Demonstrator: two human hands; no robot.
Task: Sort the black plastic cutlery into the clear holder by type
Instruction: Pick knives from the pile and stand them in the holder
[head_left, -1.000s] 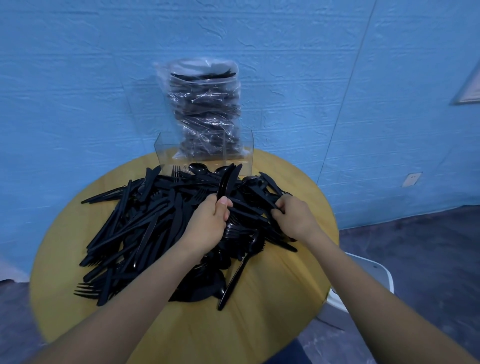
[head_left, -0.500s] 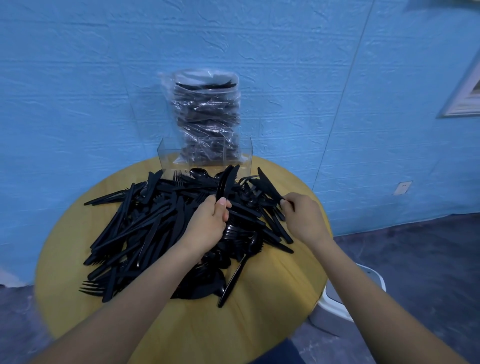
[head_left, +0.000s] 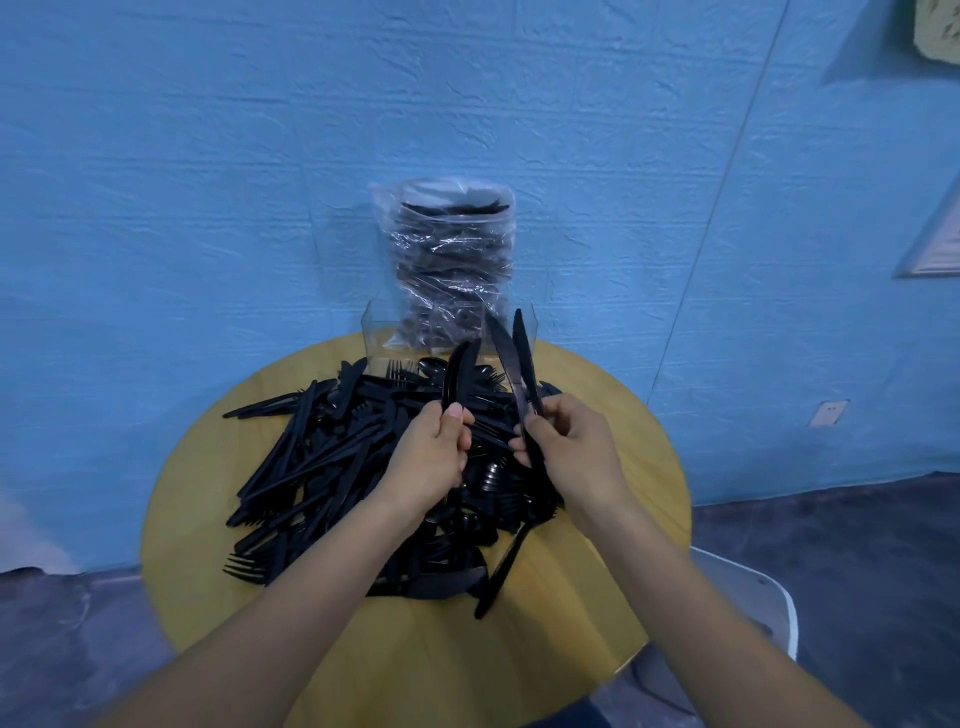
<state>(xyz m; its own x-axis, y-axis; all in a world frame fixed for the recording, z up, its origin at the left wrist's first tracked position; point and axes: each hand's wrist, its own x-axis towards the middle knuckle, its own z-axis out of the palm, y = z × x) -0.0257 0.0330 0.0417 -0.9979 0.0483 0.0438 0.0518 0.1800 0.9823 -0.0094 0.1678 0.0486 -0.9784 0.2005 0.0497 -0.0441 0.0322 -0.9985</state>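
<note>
A heap of black plastic cutlery (head_left: 332, 462) covers the round wooden table (head_left: 613, 431). My left hand (head_left: 431, 457) grips two black knives (head_left: 457, 374) by the handles, blades pointing up. My right hand (head_left: 571, 452) holds two more black knives (head_left: 514, 353), lifted above the heap with their blades up. The clear holder (head_left: 379, 332) stands at the table's far edge, just beyond both hands; forks and spoons lie by its front.
A clear plastic bag of black cutlery (head_left: 452, 260) stands behind the holder against the blue wall. A white chair (head_left: 748, 592) sits off the table's right edge. A single black utensil (head_left: 501, 571) lies on bare wood near me.
My right hand has lifted two knives out of the heap and brought them up beside the left hand. The left hand has kept its knives and hardly moved.
</note>
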